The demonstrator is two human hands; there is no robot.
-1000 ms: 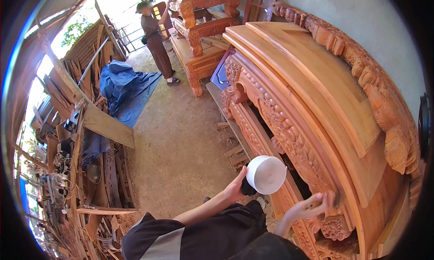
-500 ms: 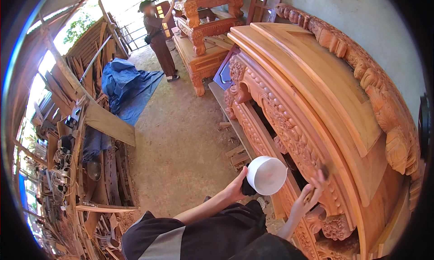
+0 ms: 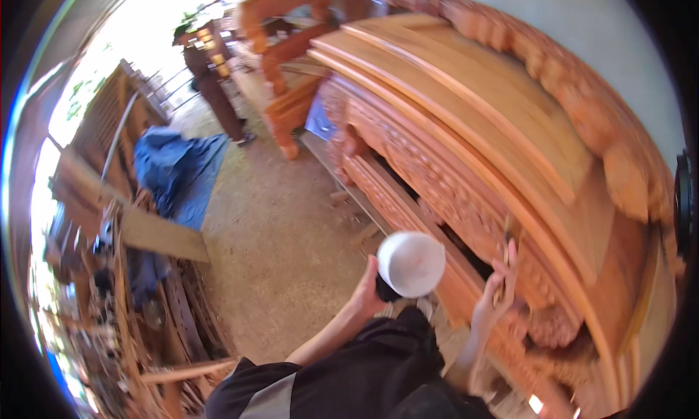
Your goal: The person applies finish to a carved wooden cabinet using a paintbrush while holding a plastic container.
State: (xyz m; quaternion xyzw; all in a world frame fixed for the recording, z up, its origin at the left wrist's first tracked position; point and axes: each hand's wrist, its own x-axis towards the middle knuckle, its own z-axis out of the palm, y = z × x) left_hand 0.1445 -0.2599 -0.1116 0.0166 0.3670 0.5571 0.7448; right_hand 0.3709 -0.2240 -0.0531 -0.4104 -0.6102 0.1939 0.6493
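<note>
My left hand is closed around the side of a white bowl, its open top facing up. Something black sits between my fingers and the bowl; what it is I cannot make out. In my right hand is a slim brush, its tip pointing up and away from me. The brush tip is in front of the carved front of a large reddish-brown wooden cabinet; whether it touches the wood I cannot tell.
Layered wooden top boards and a carved crest rise at the right. Farther off stand another person and carved furniture. A blue tarp lies on the floor. Scrap timber crowds the left side.
My view has swung, so the furniture and the other person sit farther left. The brush now points more upright in my right hand. My left hand keeps hold of the bowl.
</note>
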